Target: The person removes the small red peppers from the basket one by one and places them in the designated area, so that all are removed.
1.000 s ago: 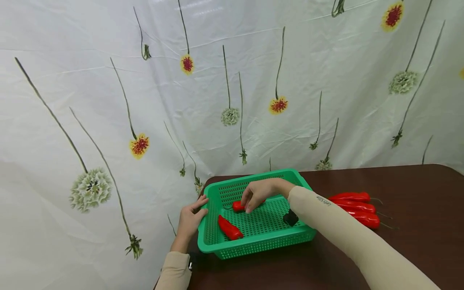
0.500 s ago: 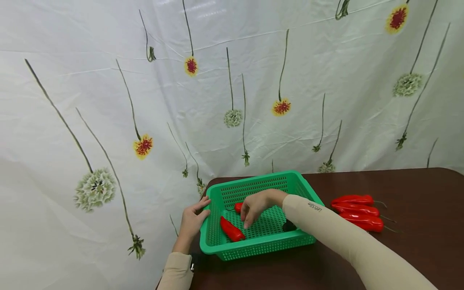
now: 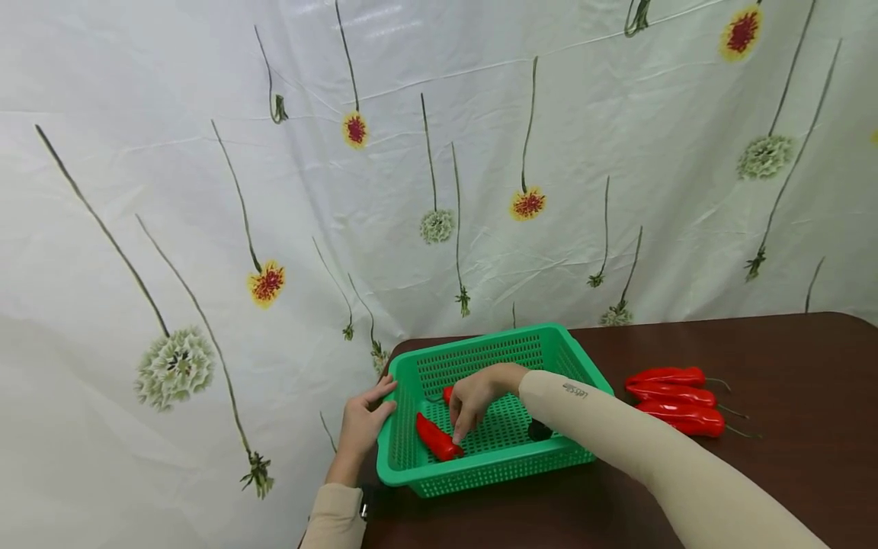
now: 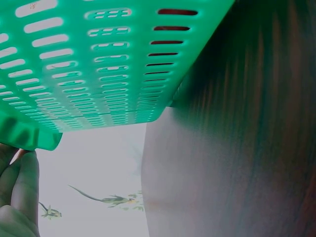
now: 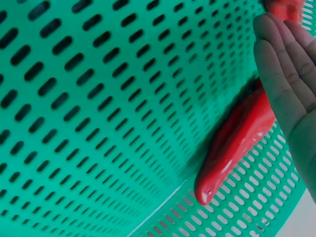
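In the head view a green plastic basket (image 3: 497, 457) with slotted walls stands on the dark table. My left hand (image 3: 363, 423) rests on its left rim, fingers extended; in the left wrist view the fingers (image 4: 24, 182) touch the rim. My right hand (image 3: 476, 400) reaches down inside the basket. Its fingertips are at the stem end of a red chili pepper (image 3: 434, 438) at the left front; whether they touch cannot be told. In the right wrist view the fingers lie nearly straight together. A second red pepper (image 5: 237, 143) lies behind, partly covered by the hand.
Several red peppers (image 3: 675, 396) with thin green stems lie side by side on the table (image 3: 775, 366), right of the basket. Behind the table hangs a white flowered cloth (image 3: 384, 191). A black wrist camera (image 3: 539, 431) sits under the right wrist.
My right hand has moved away from the back pepper, left and toward the front, down to the front pepper's stem end. The left hand stays on the rim.
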Action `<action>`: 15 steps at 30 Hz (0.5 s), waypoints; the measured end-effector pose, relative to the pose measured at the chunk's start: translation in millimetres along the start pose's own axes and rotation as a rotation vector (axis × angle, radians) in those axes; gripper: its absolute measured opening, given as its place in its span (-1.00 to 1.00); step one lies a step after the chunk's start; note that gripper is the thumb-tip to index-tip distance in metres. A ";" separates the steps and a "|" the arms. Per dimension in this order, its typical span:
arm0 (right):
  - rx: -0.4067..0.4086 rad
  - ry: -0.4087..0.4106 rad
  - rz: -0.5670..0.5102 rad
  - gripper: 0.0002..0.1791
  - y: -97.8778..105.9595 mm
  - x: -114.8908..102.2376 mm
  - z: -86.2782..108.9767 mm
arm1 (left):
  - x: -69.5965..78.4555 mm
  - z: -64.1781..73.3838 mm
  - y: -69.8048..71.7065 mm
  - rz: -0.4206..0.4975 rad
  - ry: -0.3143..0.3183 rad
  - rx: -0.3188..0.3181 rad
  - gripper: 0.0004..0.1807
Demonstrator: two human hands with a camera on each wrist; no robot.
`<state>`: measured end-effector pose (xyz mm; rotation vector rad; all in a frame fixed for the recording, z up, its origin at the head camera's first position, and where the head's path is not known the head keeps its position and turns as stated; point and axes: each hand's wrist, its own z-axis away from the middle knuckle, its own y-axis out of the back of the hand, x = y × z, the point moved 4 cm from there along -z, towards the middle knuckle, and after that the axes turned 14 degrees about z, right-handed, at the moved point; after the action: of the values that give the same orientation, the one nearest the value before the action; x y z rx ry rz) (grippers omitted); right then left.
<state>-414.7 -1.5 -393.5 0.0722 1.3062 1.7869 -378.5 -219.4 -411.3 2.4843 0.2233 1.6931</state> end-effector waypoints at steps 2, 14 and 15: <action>-0.007 0.000 0.019 -0.75 -2.0 -1.0 -2.1 | -2.8 0.0 0.0 -0.003 -0.003 0.005 -0.57; -0.043 -0.045 0.071 -0.71 -10.9 -5.6 -10.3 | 1.2 1.3 0.4 0.007 -0.020 -0.001 -0.58; -0.044 -0.053 0.075 -0.69 -12.3 -5.5 -11.3 | 0.7 1.5 0.6 0.007 -0.018 0.001 -0.58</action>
<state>-409.6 -12.9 -405.8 0.1448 1.2405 1.8644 -376.9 -219.9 -411.1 2.5027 0.2144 1.6724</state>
